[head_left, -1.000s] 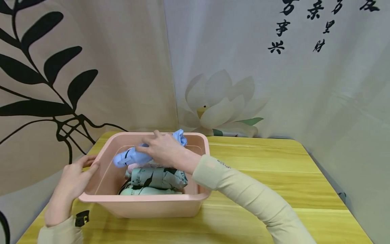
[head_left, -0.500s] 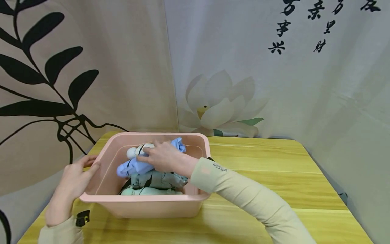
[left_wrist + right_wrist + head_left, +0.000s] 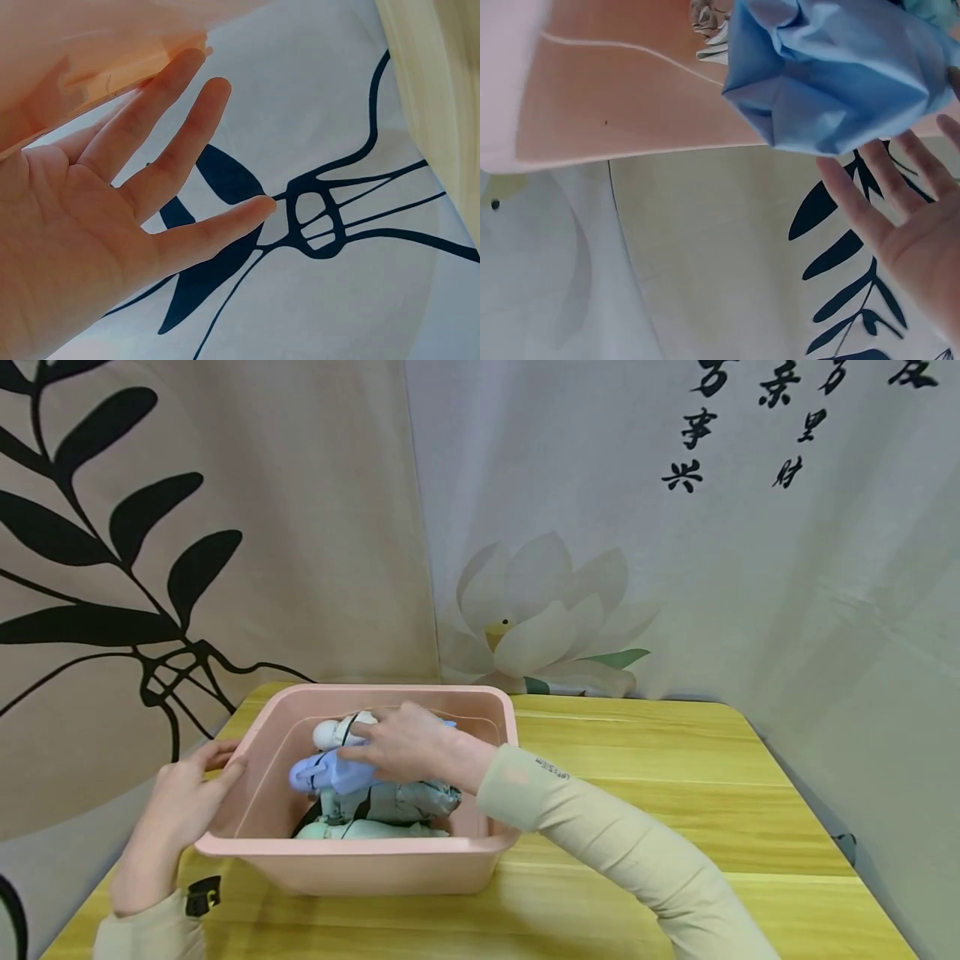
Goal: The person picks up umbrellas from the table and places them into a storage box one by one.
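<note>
A pink plastic basin (image 3: 360,849) holds several folded umbrellas lying crosswise. The blue folded umbrella (image 3: 318,772) rests on the pile, its handle to the left. My right hand (image 3: 412,743) lies over its middle, touching it; in the right wrist view the fingers are extended beside the blue fabric (image 3: 832,82). Behind it is a white umbrella (image 3: 330,733), partly hidden by that hand. Nearer the front lie a grey-green umbrella (image 3: 397,802) and a mint one (image 3: 367,831). My left hand (image 3: 187,797) touches the basin's left rim; its fingers look straight and spread in the left wrist view.
The basin stands on a yellow wood-grain table (image 3: 645,793), toward its left side. A curtain (image 3: 322,527) printed with plants, a lotus and characters hangs behind the table. Some fabric (image 3: 709,22) of other pieces shows inside the basin.
My right hand has lowered the blue umbrella toward the front of the basin, onto the pile. The white umbrella came into sight behind it. The left hand stayed at the rim.
</note>
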`<state>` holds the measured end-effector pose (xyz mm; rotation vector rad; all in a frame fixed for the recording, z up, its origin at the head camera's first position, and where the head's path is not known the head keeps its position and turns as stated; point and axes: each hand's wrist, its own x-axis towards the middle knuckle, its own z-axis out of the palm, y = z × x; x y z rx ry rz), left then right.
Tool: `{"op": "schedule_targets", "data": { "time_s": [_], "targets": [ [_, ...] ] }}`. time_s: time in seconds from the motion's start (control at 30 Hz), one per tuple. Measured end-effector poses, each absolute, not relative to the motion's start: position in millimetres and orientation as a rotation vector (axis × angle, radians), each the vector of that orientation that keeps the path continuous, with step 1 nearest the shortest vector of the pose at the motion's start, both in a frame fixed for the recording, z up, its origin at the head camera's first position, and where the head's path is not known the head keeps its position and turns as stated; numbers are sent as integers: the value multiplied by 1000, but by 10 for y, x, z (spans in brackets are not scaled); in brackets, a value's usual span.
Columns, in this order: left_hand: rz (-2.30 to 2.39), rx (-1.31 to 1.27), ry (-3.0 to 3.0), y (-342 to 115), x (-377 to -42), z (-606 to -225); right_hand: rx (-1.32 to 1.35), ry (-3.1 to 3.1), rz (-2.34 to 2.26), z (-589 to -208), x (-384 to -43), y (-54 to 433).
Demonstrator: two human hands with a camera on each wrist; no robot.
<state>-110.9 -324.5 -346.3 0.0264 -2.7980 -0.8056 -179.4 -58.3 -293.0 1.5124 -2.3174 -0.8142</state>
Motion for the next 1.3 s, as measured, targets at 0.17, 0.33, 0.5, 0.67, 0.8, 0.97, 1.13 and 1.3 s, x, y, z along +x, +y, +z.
{"op": "schedule_targets", "data": {
  "time_s": [0.17,0.33,0.5,0.67,0.8,0.97,1.13,1.3],
  "targets": [
    [-800,35,-2801,-3235,-1109,-3461,1531,-2328,-733,-2835,-1832,-505],
    [-789,39,-2802,-3227,-1108,-3455,1537,-2389,-626,-2761,-1853,-410],
    [-774,61,-2811,-3211,-1106,-3449,1557,-2456,-509,-2696,-1861,-303],
    [-671,27,-2789,-3172,-1075,-3412,1548,-2487,-449,-2609,-1828,-160],
    [-531,-3,-2676,-3114,-1035,-3372,1505,-2463,-423,-2548,-1790,0],
    [-411,-10,-2429,-2984,-973,-3311,1442,-2417,-276,-2545,-1761,259],
    [-351,-74,-2234,-2603,-947,-3201,1380,-2314,-54,-2643,-1784,576],
    [-386,-219,-2172,-2004,-965,-3104,1258,-2259,116,-2743,-1818,893]
  ]
}}
